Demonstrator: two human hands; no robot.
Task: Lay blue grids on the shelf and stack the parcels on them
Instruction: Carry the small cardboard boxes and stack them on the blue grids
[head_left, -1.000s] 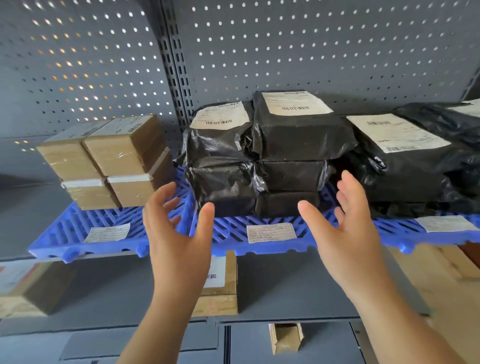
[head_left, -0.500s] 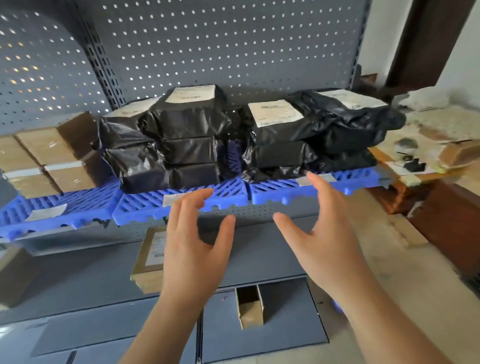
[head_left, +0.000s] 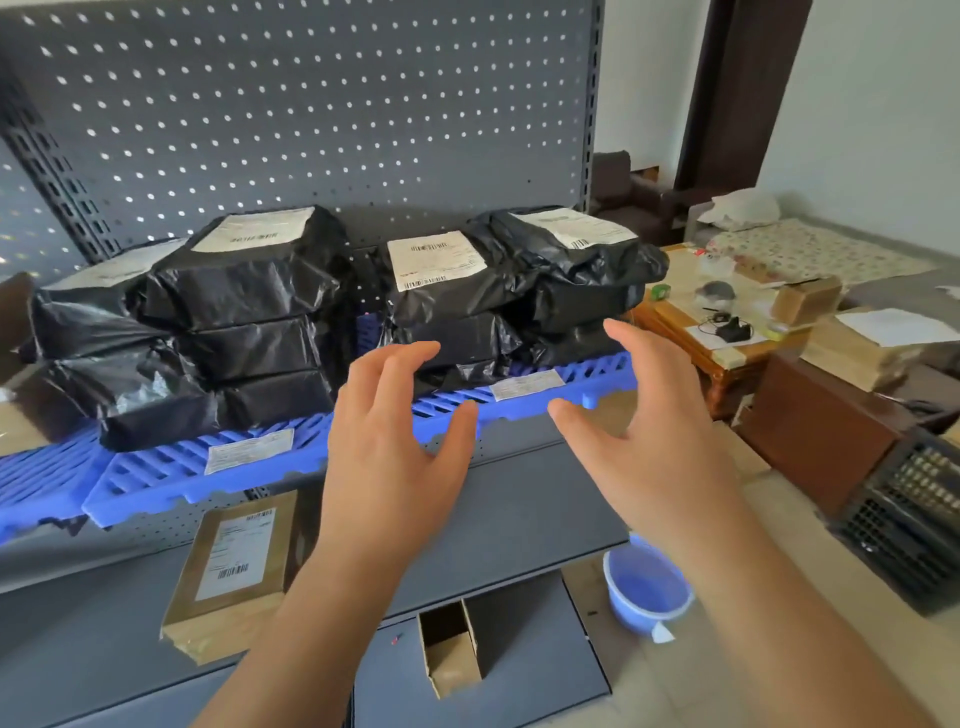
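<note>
Left hand (head_left: 395, 467) and right hand (head_left: 654, 441) hover empty, fingers (head_left: 410, 356) spread, before black parcels (head_left: 447, 312) stacked on the blue grid (head_left: 597, 375). Probably best to square that stack with flat palms, gently, since the bags look slippery.

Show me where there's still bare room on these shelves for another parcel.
The lower shelf is bare right of the brown parcel. On the blue grids, only a narrow front strip and a slim gap between the left black stack and the right black stack are free; the rest is crowded with parcels.
</note>
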